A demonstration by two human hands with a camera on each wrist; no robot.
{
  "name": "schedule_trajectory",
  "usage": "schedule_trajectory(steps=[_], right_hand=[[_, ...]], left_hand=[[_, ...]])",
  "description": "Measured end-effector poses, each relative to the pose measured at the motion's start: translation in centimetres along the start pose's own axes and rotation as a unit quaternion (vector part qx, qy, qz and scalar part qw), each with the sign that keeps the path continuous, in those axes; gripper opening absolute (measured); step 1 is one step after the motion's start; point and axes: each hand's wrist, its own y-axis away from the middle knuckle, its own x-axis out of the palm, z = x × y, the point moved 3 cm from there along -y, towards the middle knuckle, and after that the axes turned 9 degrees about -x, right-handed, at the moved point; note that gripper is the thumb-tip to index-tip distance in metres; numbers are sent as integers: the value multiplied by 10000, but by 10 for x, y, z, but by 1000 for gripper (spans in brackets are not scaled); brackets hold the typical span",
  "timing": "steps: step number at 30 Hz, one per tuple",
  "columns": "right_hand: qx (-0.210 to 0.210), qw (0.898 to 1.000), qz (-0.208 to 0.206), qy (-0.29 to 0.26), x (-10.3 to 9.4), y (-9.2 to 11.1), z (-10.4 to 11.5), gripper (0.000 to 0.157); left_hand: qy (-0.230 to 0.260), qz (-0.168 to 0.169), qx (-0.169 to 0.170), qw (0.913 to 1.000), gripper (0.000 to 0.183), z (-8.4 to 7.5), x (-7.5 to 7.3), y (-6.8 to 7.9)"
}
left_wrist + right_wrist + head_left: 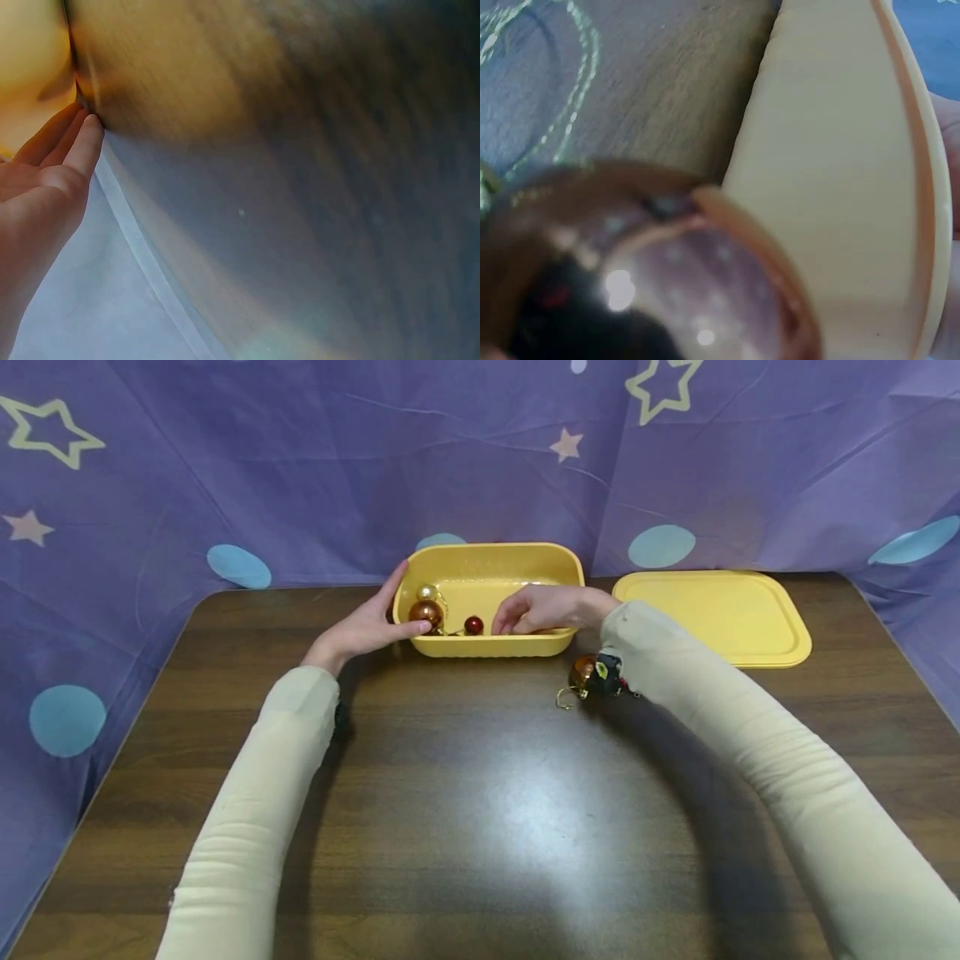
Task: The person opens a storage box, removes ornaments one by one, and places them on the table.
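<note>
The left hand [367, 625] grips the box [491, 647] by its left end; the right hand [540, 607] reaches inside, fingers bent down, and whether they hold anything I cannot tell. Inside lie a gold ball [426, 592], copper ball [423, 612] and red ball [473, 625]. The box stands mid-way along the counter's [442, 760] far edge, the lid [720, 618] toward the far right corner, a second copper ball [581, 672] just nearer the front edge.

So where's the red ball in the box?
In the head view, the red ball sits near the front wall of the yellow box, between a copper ball to its left and the right hand.
</note>
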Motion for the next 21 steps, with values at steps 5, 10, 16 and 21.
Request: schedule_trajectory(steps=[5, 10, 16, 21], right_hand=[[-177, 9994, -268, -96, -1, 0, 0, 28], [-201, 9976, -492, -437, -1, 4, 2, 32], [-424, 9955, -705, -461, -4, 16, 13, 37], [-452, 9936, -952, -402, -7, 30, 19, 36]], left_hand=[[22, 17, -42, 10000, 102, 1, 0, 1], [47, 40, -37, 10000, 102, 0, 1, 3], [-4, 7, 7, 10000, 102, 0, 0, 3], [-15, 1, 68, 10000, 101, 0, 0, 1]])
